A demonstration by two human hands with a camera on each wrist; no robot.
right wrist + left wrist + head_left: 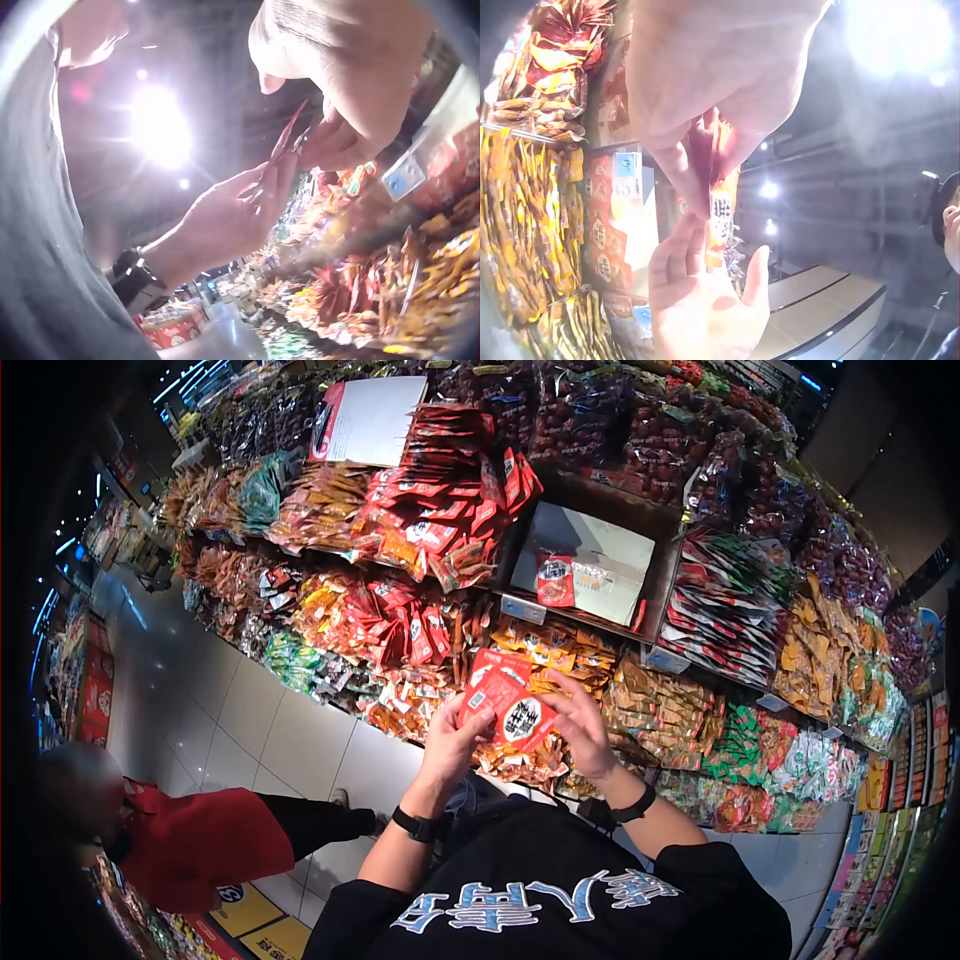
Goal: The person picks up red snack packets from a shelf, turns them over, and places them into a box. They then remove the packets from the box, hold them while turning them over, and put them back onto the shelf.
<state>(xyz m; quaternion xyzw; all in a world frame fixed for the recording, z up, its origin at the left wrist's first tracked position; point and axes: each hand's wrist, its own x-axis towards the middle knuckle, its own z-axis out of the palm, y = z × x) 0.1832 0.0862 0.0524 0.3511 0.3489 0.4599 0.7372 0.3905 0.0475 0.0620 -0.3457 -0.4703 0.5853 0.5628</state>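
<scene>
Small red packets (525, 719) with a dark-lettered white oval are held over the display in the head view. The left hand (456, 738) pinches them at their left edge, thumb on top. At their right side is the right hand (583, 728), its fingers spread and fairly straight, near the packet's corner. In the left wrist view the left hand (720, 82) grips the packets (720, 210), and the right hand (709, 315) lies palm up against their far end. The right wrist view shows the packets edge-on (289, 133) between the left hand (232, 217) and right hand (345, 82).
Tiered shelves of bagged snacks (620, 705) curve around the front. A dark bin (665, 575) holds a box and one red packet (555, 580). A white board (375, 420) lies at the upper left. A person in a red coat (210, 845) stands at the left on the tiled floor.
</scene>
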